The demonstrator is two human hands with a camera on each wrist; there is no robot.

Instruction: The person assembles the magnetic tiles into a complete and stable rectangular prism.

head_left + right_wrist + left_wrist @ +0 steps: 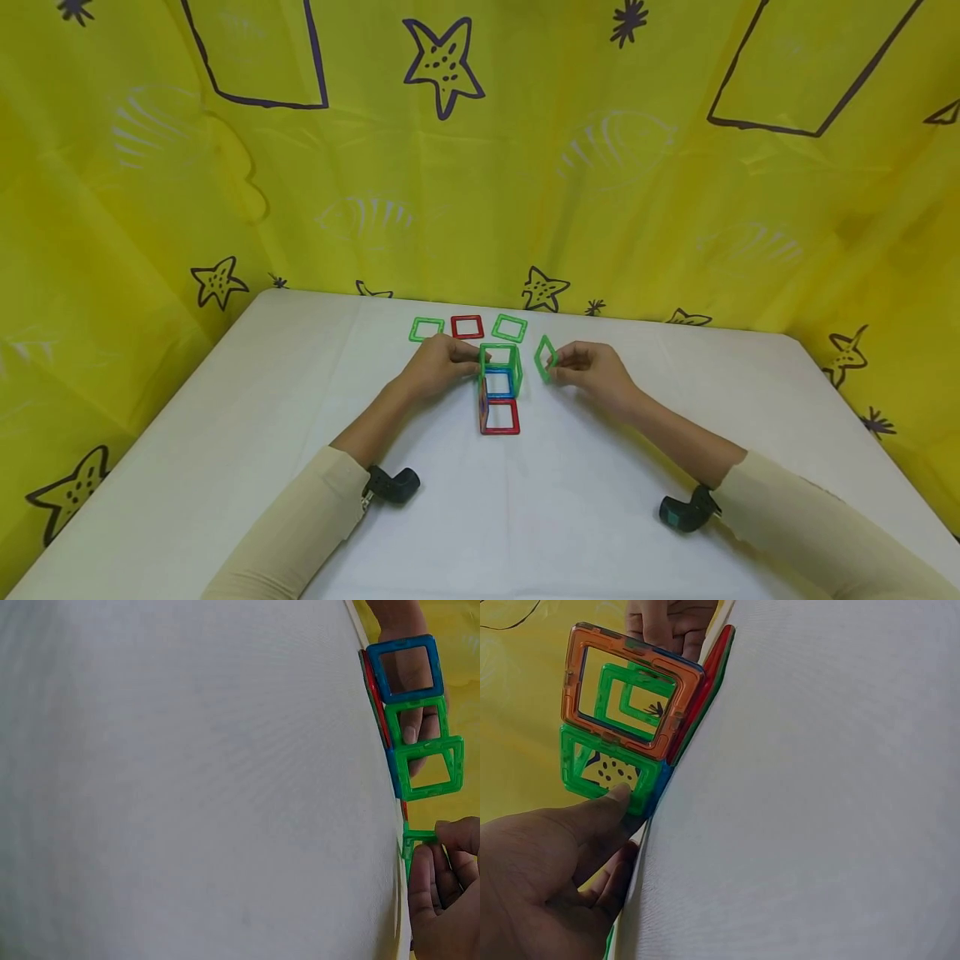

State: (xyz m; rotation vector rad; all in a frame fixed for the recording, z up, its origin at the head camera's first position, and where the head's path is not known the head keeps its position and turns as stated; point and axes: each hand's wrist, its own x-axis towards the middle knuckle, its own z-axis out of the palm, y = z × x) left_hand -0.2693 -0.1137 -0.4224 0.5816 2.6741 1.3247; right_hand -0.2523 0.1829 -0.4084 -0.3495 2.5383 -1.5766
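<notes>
Nearest the camera lay two pale sleeves [292, 525], a small black device [393, 486] at each wrist; past them, on a white table [562, 517], the hands flanked a tile build [518, 377] of square frames. The left hand [438, 367] had bent fingers and its thumb against the left green wall [567, 761] — a light pinch, by the look of it. The right hand [596, 372] was nearly closed, thumb and fingertips pinching a loose green tile [420, 835], which stood upright and apart from the build, just to the right hand's left. Between the hands, a blue base tile [500, 396] bore the left green wall, a right green wall [403, 776] and a far green wall [498, 347]. On the person's side of the hands lay a red base tile [501, 432], an upright panel [572, 682] at its left edge. Beyond the hands rested two spare green tiles [430, 319] and a spare red tile [467, 317]. Good work here, I judged, called for the left hand bracing without squeezing, and the right bringing the tile in slowly, edges squared before contact — a skewed approach could have tugged a wall loose.
</notes>
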